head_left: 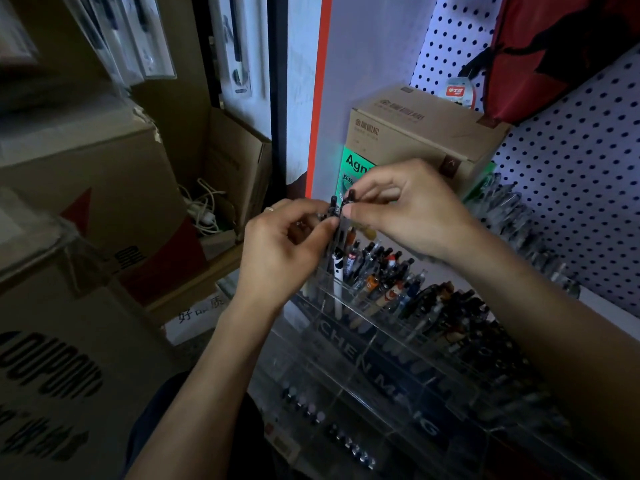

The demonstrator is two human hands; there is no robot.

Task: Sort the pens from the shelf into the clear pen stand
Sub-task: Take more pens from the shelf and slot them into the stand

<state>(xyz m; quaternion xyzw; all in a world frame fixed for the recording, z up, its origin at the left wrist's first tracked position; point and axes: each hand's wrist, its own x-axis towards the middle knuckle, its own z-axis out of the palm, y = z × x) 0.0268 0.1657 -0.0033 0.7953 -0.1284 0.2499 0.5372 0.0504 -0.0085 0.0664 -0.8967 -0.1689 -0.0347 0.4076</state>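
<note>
White pegboard (571, 188) dotted with dark holes. Brown cardboard box (415, 140), green label (355, 168) with white lettering. Orange-red strip (320, 98) down the white panel. Black-capped pens (341, 206). White pen (337, 271) with black patches. Clear pen stand (363, 341), dark lettering.

Clear glossy acrylic stand (363, 344); plastic pens (377, 271); matt brown cardboard boxes (415, 140); white perforated pegboard (571, 188); red cloth bag (561, 46)

Left hand (287, 237) and right hand (405, 206) meet, fingers curled, pinching.
</note>
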